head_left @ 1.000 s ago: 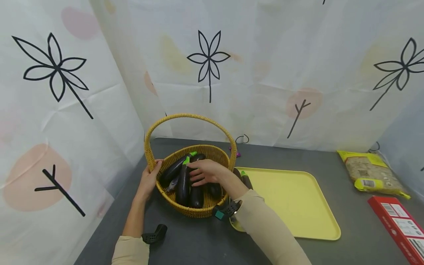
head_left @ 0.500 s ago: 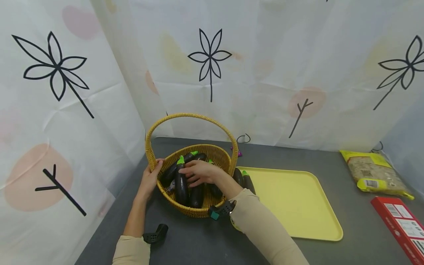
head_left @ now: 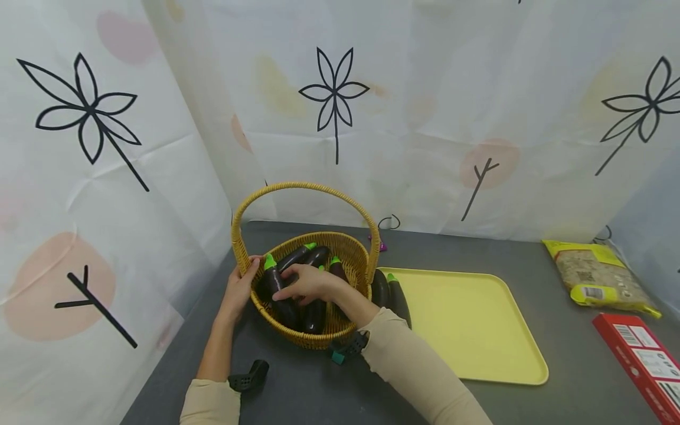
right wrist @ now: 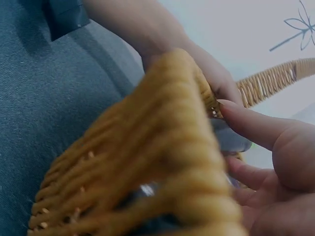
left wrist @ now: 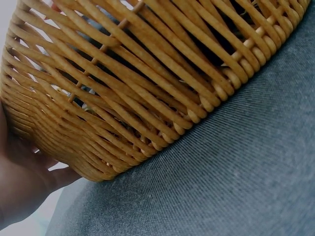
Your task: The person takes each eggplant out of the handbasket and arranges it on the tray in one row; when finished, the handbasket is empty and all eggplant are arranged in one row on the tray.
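Several dark eggplants lie in the yellow wicker basket (head_left: 308, 340). My left hand (head_left: 237, 292) grips the basket's left rim beside the foot of its tall handle; the left wrist view shows that hand (left wrist: 24, 177) against the woven wall (left wrist: 123, 88). Inside the basket, my right hand (head_left: 313, 285) pinches the leftmost eggplant (head_left: 273, 282), whose green cap points to the back. In the right wrist view the thumb and fingers of my right hand (right wrist: 275, 167) meet a dark shiny surface (right wrist: 229, 137), partly hidden by the rim.
Right of the basket is a yellow tray (head_left: 467, 324), with two eggplants (head_left: 398, 298) by its left edge. A yellow bag (head_left: 600, 277) and a red box (head_left: 637, 360) lie at the far right. Behind the basket is a small purple thing (head_left: 382, 246).
My right hand has moved left within the basket, and the eggplant at its fingers has shifted left with it, uncovering others. My left hand has kept its place on the basket.
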`<state>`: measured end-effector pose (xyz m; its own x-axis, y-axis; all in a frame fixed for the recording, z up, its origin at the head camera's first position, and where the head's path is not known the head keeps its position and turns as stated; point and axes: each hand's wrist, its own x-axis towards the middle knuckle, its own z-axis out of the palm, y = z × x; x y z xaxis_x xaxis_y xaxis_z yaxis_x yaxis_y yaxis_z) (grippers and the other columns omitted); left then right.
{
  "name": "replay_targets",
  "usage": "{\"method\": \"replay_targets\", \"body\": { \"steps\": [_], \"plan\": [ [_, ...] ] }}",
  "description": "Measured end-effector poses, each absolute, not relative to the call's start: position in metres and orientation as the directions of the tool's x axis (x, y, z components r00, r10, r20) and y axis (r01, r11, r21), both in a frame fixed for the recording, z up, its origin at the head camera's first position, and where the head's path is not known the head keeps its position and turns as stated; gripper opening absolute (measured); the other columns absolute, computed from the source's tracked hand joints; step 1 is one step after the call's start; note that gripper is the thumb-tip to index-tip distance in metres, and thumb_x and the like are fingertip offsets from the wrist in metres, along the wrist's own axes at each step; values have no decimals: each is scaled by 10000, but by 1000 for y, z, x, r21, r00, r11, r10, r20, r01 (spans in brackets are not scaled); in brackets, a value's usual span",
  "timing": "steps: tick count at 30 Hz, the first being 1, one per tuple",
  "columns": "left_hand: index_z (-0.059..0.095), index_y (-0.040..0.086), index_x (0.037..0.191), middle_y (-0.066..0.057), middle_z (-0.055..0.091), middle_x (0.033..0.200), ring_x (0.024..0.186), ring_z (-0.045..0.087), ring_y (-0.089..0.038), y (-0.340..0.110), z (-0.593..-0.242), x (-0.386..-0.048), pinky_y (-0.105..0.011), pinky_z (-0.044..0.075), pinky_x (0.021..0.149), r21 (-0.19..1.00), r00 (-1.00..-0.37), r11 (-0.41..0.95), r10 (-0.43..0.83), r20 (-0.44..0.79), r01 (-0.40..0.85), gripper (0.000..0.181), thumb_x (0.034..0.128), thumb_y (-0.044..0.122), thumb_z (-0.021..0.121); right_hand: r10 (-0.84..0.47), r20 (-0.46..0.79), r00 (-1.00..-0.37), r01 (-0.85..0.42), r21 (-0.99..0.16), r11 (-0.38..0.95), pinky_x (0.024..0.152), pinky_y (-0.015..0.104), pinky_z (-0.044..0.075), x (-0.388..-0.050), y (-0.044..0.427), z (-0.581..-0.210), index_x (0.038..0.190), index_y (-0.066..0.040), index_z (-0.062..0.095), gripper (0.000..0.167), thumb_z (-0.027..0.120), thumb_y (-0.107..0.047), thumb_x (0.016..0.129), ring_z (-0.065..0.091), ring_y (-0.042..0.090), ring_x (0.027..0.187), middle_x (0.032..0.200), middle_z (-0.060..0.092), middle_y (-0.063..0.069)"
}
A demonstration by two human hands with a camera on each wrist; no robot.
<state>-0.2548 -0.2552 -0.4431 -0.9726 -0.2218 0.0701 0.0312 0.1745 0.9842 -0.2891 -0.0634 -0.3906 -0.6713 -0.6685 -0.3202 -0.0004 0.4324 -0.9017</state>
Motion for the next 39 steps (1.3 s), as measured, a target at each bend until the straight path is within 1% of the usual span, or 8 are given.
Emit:
{"method": "replay_targets", "body": {
  "steps": [4,8,10,15,20,25,31,39],
  "plan": [
    [435,22,1337,-159,433,1268,1113,389,-241,-256,-445,-254,-388,288,954,985,-973,174,-225,58,19,498,1022,406,398,-675,-281,-682,-121,-867,483,659,314,502,-284,-71,-393,1357,-67,463,642,777,-236,823,578,154,813,1075,591,51],
    [448,38,1335,-157,429,1272,1096,379,-237,-256,-446,-255,-369,290,925,984,-972,177,-231,51,10,491,1019,410,403,-668,-252,-700,-245,-794,557,681,307,464,-278,-78,-398,1351,-77,473,647,769,-309,825,554,151,824,1053,592,30],
    [454,41,1334,-155,427,1273,1091,375,-235,-256,-445,-255,-365,288,917,984,-971,180,-234,50,7,487,1018,408,405,-657,-253,-710,-273,-762,587,728,297,466,-276,-80,-400,1332,-85,496,630,765,-340,823,556,126,888,1056,576,3],
    [454,36,1330,-155,429,1248,1056,376,-241,-255,-444,-256,-367,292,899,984,-972,178,-231,47,6,486,1019,406,404,-649,-259,-716,-232,-788,571,731,320,474,-275,-77,-403,1305,-82,525,584,765,-317,827,563,136,877,1044,584,-3],
    [439,29,1334,-157,426,1275,1112,379,-250,-255,-444,-255,-405,283,958,986,-974,166,-223,48,11,495,1018,408,409,-661,-234,-713,-216,-824,524,760,328,482,-279,-68,-398,1360,-75,502,613,750,-295,845,567,142,926,1160,577,23],
    [423,17,1351,-165,403,1349,1254,332,-283,-256,-443,-255,-460,206,1059,988,-975,153,-214,53,20,466,1032,357,403,-673,-251,-696,-79,-905,419,804,395,487,-284,-54,-391,1433,-98,408,646,715,-237,882,571,204,1001,1204,548,74],
    [408,18,1365,-170,384,1374,1307,294,-298,-256,-442,-254,-473,167,1083,986,-977,165,-205,59,25,458,1038,338,389,-701,-272,-659,93,-954,283,849,461,486,-287,-32,-382,1473,-146,338,631,652,-220,930,526,293,1140,1248,523,115],
    [413,10,1361,-174,379,1395,1323,278,-299,-255,-441,-253,-478,163,1082,984,-978,172,-195,77,43,467,1038,345,386,-790,-191,-582,260,-965,41,892,504,452,-285,-5,-376,1513,-129,205,607,525,-137,997,554,312,1126,1287,497,169]
  ]
}}
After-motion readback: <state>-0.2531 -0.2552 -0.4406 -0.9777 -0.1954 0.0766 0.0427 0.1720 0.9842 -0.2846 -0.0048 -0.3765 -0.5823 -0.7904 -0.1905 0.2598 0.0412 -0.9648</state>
